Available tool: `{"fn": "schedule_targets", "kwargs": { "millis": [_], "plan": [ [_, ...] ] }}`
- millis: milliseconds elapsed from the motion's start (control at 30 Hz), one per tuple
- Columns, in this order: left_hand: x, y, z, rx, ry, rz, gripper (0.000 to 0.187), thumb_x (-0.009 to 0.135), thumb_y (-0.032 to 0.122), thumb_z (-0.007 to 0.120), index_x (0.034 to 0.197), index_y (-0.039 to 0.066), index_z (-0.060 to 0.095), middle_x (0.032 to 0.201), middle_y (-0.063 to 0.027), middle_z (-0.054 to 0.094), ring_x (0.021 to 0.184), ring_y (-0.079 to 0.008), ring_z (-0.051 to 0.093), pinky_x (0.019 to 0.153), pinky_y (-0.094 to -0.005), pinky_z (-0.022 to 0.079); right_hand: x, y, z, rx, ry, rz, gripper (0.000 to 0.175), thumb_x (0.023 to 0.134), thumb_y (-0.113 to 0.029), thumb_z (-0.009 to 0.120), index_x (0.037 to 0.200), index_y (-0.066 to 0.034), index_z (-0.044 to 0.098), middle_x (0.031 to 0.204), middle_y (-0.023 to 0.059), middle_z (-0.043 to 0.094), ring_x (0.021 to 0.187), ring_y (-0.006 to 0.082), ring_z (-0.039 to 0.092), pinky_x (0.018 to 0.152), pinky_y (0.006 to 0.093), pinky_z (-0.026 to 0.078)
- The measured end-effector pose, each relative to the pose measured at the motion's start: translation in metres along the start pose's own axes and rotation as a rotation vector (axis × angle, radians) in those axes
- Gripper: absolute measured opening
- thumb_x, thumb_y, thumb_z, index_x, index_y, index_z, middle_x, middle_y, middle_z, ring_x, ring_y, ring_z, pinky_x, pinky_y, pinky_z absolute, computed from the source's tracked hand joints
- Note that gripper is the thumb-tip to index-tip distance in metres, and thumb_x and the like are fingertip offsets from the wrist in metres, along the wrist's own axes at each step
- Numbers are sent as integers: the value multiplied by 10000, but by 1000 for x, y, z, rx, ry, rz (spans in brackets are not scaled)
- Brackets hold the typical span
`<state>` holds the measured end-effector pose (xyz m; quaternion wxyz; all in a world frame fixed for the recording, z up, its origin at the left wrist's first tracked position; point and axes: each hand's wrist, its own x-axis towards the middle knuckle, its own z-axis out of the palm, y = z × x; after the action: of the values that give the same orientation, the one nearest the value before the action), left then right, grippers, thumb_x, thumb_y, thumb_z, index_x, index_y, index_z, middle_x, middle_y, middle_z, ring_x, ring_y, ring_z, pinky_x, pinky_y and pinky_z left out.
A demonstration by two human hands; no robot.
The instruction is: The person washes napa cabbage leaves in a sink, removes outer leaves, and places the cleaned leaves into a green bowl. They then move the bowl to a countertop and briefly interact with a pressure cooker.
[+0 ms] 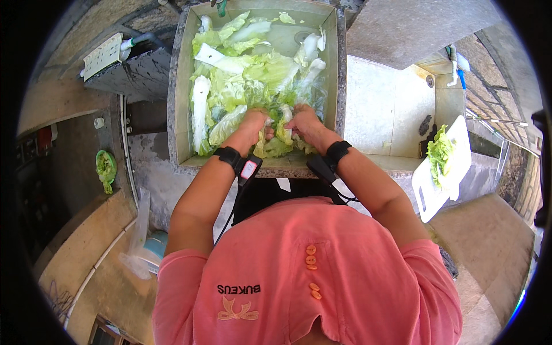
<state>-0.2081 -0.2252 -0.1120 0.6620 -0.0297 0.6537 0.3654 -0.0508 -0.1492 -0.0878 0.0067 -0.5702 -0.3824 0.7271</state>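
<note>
A tiled sink with a speckled stone rim (342, 95) lies before me, filled with water and many loose pale-green lettuce leaves (267, 71). At its near side, my left hand (255, 125) is curled among the leaves, its fingers closed on a leaf and partly hidden. Just to the right, my right hand (308, 126) grips a curled lettuce leaf (284, 129) with thumb and fingers at the water's surface. Thick white stalks (200, 110) float along the left wall. Both wrists wear black straps with small devices.
Right of the sink is a second tiled basin (371, 99), partly covered by a grey slab (418, 30). A white cutting board (461, 159) with lettuce (440, 157) rests across its right end. A green tap (221, 7) is at the back; a green bowl (113, 161) stands far left.
</note>
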Motion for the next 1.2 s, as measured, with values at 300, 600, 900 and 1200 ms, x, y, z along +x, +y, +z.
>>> {"fn": "schedule_targets", "kwargs": {
  "millis": [300, 600, 900, 1200],
  "plan": [
    [-63, 29, -3, -89, -269, 188, 376, 842, 230, 718, 1081, -39, 606, 952, -104, 655, 808, -185, 622, 726, -328, 504, -49, -11, 1, 226, -206, -223, 840, 755, 108, 623, 1479, -46, 224, 1022, 107, 657, 894, 209, 639, 736, 305, 519],
    [-80, 38, 2, -110, -413, 159, 311, 823, 102, 704, 1096, -29, 631, 926, -70, 654, 771, -145, 628, 612, -275, 498, -72, -44, -4, -541, -50, -659, 551, 748, -45, 727, 1264, -92, 539, 663, 87, 597, 611, 168, 584, 594, 309, 470],
    [-97, 49, 4, 159, -530, 106, 308, 738, 3, 709, 1031, -74, 655, 867, -103, 685, 738, -189, 668, 696, -291, 525, -94, -66, -29, -864, -266, -908, 384, 864, -171, 631, 1232, -147, 526, 971, 155, 592, 830, 346, 621, 699, 431, 496],
    [-123, 58, 26, 257, -729, 166, 257, 665, -6, 740, 915, -45, 693, 798, -112, 692, 693, -158, 640, 661, -280, 510, -121, -70, -34, -814, -263, -1009, 261, 850, -184, 651, 1035, -56, 518, 901, 150, 567, 731, 349, 603, 619, 415, 478]
  ]
}}
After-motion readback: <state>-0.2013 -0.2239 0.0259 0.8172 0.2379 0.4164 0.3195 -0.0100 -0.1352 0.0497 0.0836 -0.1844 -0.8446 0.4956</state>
